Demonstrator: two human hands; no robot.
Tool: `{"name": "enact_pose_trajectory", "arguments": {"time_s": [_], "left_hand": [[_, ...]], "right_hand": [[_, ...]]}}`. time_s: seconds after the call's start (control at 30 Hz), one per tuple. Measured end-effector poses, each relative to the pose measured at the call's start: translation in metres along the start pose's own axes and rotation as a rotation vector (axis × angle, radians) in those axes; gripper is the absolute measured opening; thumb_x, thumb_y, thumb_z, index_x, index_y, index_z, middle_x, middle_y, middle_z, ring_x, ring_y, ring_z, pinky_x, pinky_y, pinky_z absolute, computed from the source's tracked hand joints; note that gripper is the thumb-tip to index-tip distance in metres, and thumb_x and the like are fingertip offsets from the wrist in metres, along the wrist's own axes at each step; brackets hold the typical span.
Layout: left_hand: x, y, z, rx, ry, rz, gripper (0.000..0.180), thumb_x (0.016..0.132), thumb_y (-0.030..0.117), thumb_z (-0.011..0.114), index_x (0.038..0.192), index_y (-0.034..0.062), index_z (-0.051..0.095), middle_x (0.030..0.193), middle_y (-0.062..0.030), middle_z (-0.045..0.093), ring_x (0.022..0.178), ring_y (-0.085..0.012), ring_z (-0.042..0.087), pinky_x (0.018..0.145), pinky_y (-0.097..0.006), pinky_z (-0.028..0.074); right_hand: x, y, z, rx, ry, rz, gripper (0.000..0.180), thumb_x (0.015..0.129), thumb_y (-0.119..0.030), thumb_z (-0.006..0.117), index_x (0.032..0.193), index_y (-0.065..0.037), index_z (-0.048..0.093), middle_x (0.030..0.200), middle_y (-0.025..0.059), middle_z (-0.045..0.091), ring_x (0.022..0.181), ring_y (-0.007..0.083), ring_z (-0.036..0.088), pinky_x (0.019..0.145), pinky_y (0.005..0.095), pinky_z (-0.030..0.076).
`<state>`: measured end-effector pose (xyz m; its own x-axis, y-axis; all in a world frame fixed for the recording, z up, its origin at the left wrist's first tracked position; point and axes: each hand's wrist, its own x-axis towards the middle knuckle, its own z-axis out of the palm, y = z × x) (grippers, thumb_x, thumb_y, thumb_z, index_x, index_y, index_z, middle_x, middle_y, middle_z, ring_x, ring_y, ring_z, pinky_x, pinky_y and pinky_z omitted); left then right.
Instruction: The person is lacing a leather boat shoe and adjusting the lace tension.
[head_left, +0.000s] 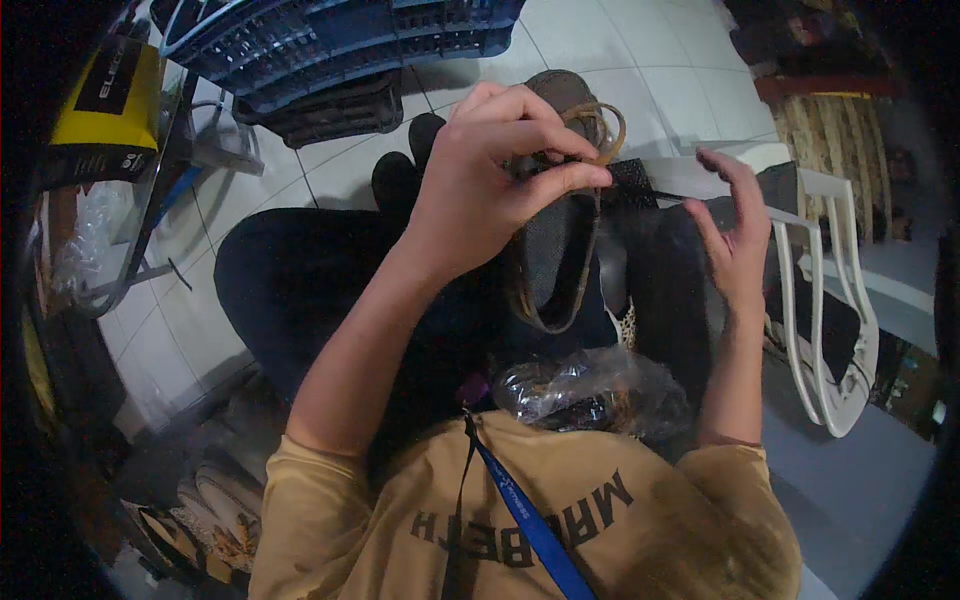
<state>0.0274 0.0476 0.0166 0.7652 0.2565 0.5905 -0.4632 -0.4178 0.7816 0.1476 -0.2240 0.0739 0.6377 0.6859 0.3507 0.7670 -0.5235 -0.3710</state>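
My left hand (500,165) is closed in a pinch at the centre, thumb and forefinger pressed together on a thin tan loop (618,128). Behind and below that hand is a shoe (560,260) with a grey inside and a brownish toe pointing away from me; the hand covers part of it. To the right, my right hand (735,235) is raised with thumb and fingers apart, and nothing shows between them. A small dark mesh piece (632,185) is between the two hands; what supports it cannot be made out. A clear plastic bag (600,385) with dark and brown contents rests against my lap.
Blue crates (340,45) and a black crate (330,110) stand on the tiled floor at the far left. A yellow and black box (110,110) is left of them. White chair frames (840,300) are at right. Several shoes (225,495) lie at lower left.
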Motion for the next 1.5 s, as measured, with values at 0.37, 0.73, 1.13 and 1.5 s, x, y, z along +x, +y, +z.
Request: {"name": "enact_pose_trajectory", "arguments": {"time_s": [0.37,0.73,1.13,1.5], "left_hand": [[-0.003,-0.003,0.000,-0.066,-0.030,-0.104,0.018,0.077,0.014,0.090,0.092,0.0091,0.080,0.079,0.0004,0.061,0.079,-0.0136,0.054,0.072,-0.028,0.041],[-0.008,0.003,-0.001,-0.127,-0.019,-0.222,0.017,0.077,0.013,0.090,0.091,0.0092,0.081,0.081,0.0000,0.061,0.080,-0.0134,0.055,0.074,-0.029,0.044],[-0.009,0.007,-0.001,-0.108,-0.008,-0.231,0.018,0.074,0.012,0.091,0.090,0.0115,0.082,0.080,0.0017,0.062,0.081,-0.0132,0.057,0.075,-0.029,0.046],[-0.008,0.005,-0.001,-0.063,-0.015,-0.149,0.019,0.074,0.013,0.091,0.091,0.0113,0.082,0.081,0.0011,0.063,0.082,-0.0136,0.058,0.075,-0.029,0.047]], "right_hand": [[0.086,-0.023,0.015,-0.326,-0.018,-0.720,0.028,0.081,-0.019,0.070,0.107,-0.020,0.078,0.135,-0.0009,0.068,0.127,0.0285,0.059,0.099,0.0375,0.051],[0.085,0.019,-0.045,-0.514,-0.091,-0.625,0.041,0.075,-0.008,0.079,0.116,-0.012,0.079,0.100,0.0028,0.074,0.094,0.0240,0.066,0.082,0.0383,0.054],[0.076,0.039,-0.076,-0.588,0.228,-0.617,0.042,0.070,-0.001,0.083,0.111,-0.014,0.082,0.091,0.0035,0.070,0.089,0.0236,0.065,0.080,0.0348,0.054],[0.049,-0.052,-0.013,0.019,-0.169,-0.267,0.054,0.074,-0.007,0.084,0.127,-0.010,0.074,0.104,0.0113,0.069,0.096,0.0290,0.065,0.085,0.0382,0.054]]}}
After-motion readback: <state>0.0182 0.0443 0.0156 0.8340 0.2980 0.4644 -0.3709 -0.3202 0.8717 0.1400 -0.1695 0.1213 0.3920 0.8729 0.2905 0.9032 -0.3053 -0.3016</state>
